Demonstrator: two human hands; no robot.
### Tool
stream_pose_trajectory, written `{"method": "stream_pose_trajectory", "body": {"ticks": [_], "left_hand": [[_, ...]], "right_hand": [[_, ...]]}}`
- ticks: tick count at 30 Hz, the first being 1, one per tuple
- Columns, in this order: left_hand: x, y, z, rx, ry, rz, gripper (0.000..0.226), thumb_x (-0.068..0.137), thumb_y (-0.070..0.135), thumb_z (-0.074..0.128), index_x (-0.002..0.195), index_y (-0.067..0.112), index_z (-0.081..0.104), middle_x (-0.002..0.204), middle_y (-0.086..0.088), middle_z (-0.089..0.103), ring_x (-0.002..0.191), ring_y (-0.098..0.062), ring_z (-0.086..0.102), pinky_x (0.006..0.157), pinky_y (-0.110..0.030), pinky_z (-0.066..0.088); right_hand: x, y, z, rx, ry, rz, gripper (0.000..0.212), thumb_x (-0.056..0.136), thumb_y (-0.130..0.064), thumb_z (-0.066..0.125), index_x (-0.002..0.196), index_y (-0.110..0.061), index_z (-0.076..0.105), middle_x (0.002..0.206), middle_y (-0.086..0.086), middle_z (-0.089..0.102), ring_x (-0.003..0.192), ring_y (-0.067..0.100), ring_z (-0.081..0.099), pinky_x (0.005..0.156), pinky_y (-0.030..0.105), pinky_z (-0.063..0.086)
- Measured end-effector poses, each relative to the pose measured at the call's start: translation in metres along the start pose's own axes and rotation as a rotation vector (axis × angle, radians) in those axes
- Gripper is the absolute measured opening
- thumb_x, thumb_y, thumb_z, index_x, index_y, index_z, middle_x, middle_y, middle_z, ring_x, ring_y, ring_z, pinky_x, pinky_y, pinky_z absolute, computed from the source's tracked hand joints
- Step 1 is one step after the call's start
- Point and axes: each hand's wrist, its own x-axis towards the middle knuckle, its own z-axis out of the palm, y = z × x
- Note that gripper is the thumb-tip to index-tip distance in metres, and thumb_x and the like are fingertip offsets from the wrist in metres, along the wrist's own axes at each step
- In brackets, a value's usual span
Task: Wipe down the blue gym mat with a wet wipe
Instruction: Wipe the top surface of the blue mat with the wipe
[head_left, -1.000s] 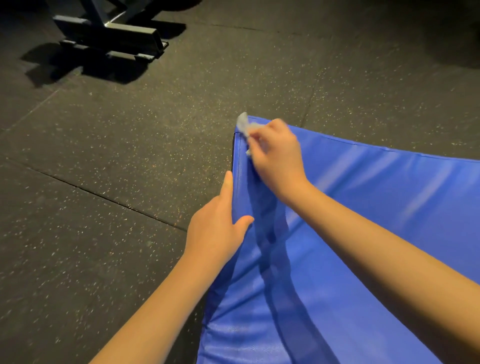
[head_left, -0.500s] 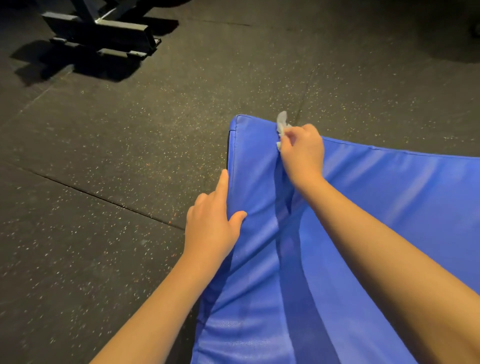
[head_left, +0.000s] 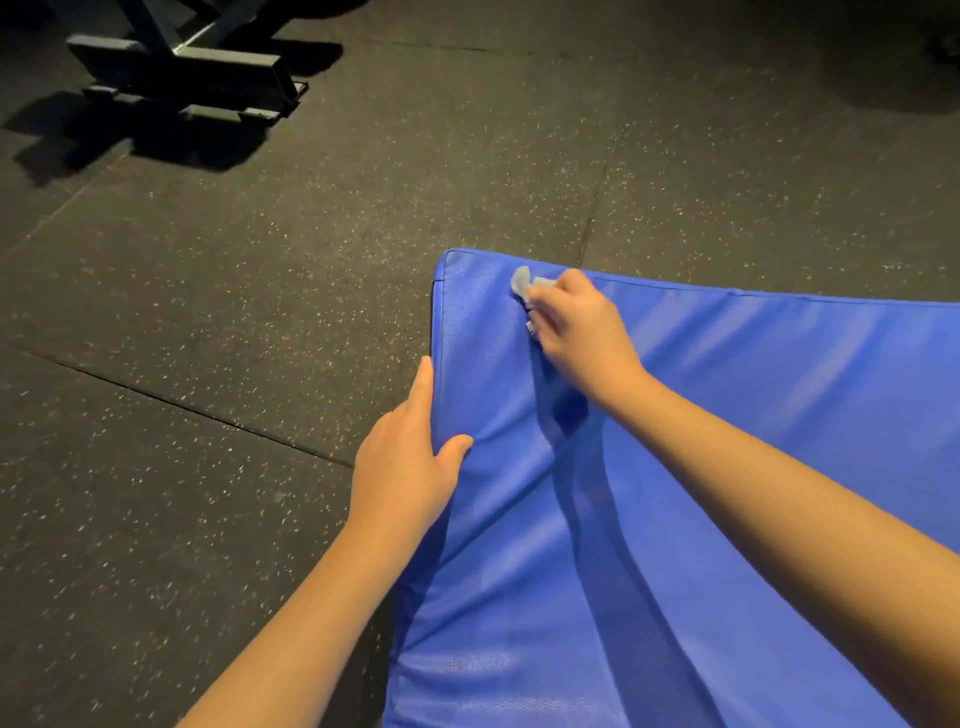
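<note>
The blue gym mat (head_left: 727, 415) lies on the floor and fills the lower right of the head view, its far left corner near the middle. My right hand (head_left: 582, 332) grips a crumpled pale wet wipe (head_left: 524, 285) and presses it on the mat near that far corner. My left hand (head_left: 410, 457) holds the mat's left edge, thumb on the top face and fingers over the side, mostly hidden below the edge.
Dark speckled rubber floor tiles (head_left: 208, 364) surround the mat, with seams running across them. A black metal equipment base (head_left: 187, 67) stands at the far left and casts a shadow.
My right hand swept the wipe right along the far edge, then came back a little leftward and nearer. My left hand stays on the mat's left edge.
</note>
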Motion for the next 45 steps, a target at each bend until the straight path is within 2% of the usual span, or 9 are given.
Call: {"method": "stream_pose_trajectory", "body": {"ticks": [5,10,15,20,25,30,36,41,45], "left_hand": [[0.007,-0.001,0.002,0.021,-0.019,0.000,0.084,0.092,0.035,0.060,0.154,0.028,0.004,0.119,0.000,0.057,0.108,-0.025,0.052,0.071,-0.030,0.034],[0.011,-0.004,0.006,0.033,-0.026,-0.016,0.084,0.092,0.036,0.059,0.154,0.028,0.004,0.122,-0.002,0.057,0.108,-0.026,0.053,0.074,-0.033,0.039],[0.010,-0.002,0.006,0.021,-0.017,-0.007,0.084,0.092,0.035,0.061,0.154,0.030,0.005,0.122,0.000,0.058,0.108,-0.025,0.054,0.072,-0.030,0.035],[0.010,-0.003,0.006,0.016,-0.017,-0.002,0.085,0.091,0.035,0.061,0.154,0.030,0.005,0.124,-0.001,0.058,0.110,-0.025,0.054,0.073,-0.030,0.035],[0.010,-0.003,0.006,0.026,-0.017,0.010,0.085,0.091,0.035,0.061,0.154,0.030,0.004,0.120,-0.002,0.058,0.107,-0.026,0.055,0.073,-0.033,0.038],[0.015,-0.007,0.010,0.037,-0.029,-0.011,0.084,0.091,0.036,0.061,0.154,0.028,0.005,0.128,-0.003,0.057,0.113,-0.028,0.054,0.079,-0.036,0.040],[0.019,-0.010,0.013,0.039,-0.038,-0.029,0.083,0.092,0.036,0.060,0.154,0.028,0.006,0.128,-0.003,0.056,0.112,-0.028,0.054,0.078,-0.034,0.039],[0.024,-0.017,0.017,0.053,-0.061,-0.041,0.083,0.091,0.038,0.060,0.155,0.027,0.007,0.129,-0.004,0.057,0.112,-0.029,0.055,0.081,-0.037,0.043],[0.027,-0.019,0.019,0.053,-0.063,-0.048,0.083,0.092,0.037,0.060,0.154,0.027,0.007,0.130,-0.003,0.056,0.113,-0.028,0.055,0.084,-0.037,0.044]], "right_hand": [[0.010,0.051,-0.010,-0.083,0.139,0.507,0.023,0.090,-0.008,0.047,0.106,-0.002,0.062,0.103,0.020,0.056,0.093,0.037,0.052,0.074,0.035,0.034],[-0.011,0.040,0.005,-0.013,-0.032,-0.001,0.041,0.088,-0.009,0.051,0.127,-0.020,0.059,0.097,0.012,0.053,0.089,0.020,0.048,0.072,0.029,0.041],[0.008,0.076,-0.013,-0.069,0.125,0.645,0.023,0.092,-0.009,0.045,0.104,-0.001,0.064,0.112,0.021,0.052,0.095,0.037,0.053,0.074,0.036,0.036],[-0.006,0.056,-0.004,-0.072,0.016,0.113,0.017,0.087,-0.004,0.053,0.095,-0.005,0.068,0.087,0.015,0.048,0.075,0.031,0.052,0.061,0.027,0.025],[-0.005,0.089,-0.018,-0.239,0.071,0.618,0.023,0.093,-0.005,0.043,0.104,-0.003,0.063,0.106,0.022,0.049,0.092,0.037,0.054,0.063,0.031,0.028],[-0.033,0.057,-0.002,-0.108,-0.135,0.010,0.024,0.085,-0.001,0.057,0.106,-0.006,0.067,0.092,0.017,0.054,0.089,0.034,0.060,0.071,0.035,0.046],[-0.021,0.070,-0.006,-0.214,0.014,0.486,0.019,0.088,-0.003,0.049,0.100,-0.001,0.064,0.090,0.019,0.053,0.077,0.033,0.051,0.062,0.035,0.032],[-0.044,0.032,0.016,0.030,-0.152,-0.145,0.020,0.081,-0.010,0.057,0.097,-0.006,0.068,0.083,0.015,0.056,0.073,0.034,0.062,0.058,0.037,0.051],[-0.024,0.053,0.019,0.018,0.080,0.310,0.012,0.089,-0.007,0.054,0.092,-0.002,0.065,0.094,0.012,0.050,0.077,0.031,0.058,0.070,0.036,0.048]]}}
